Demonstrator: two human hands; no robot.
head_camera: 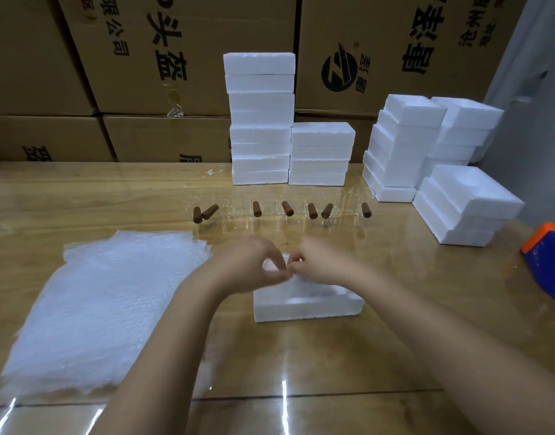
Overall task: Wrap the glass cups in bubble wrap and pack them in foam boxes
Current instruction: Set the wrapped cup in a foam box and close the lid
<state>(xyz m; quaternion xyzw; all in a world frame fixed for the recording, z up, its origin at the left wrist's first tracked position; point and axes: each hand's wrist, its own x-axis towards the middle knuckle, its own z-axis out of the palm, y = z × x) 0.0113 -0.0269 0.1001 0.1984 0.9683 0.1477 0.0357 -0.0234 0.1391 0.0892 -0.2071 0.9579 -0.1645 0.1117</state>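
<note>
An open white foam box (pixel 304 307) lies on the table in front of me. A bubble-wrapped bundle (pixel 296 285) sits inside it, half hidden by my hands. My left hand (pixel 249 265) and my right hand (pixel 320 262) meet above the box, fingers curled and pinching the wrap at its top. Several clear glass cups with brown wooden handles (pixel 287 208) stand in a row farther back. A pile of bubble wrap sheets (pixel 106 302) lies to the left.
Stacks of closed foam boxes (pixel 260 120) stand at the back centre, with more foam halves (pixel 405 146) at the right. An orange and blue tape dispenser (pixel 549 262) sits at the right edge. Cardboard cartons (pixel 144 58) wall the back.
</note>
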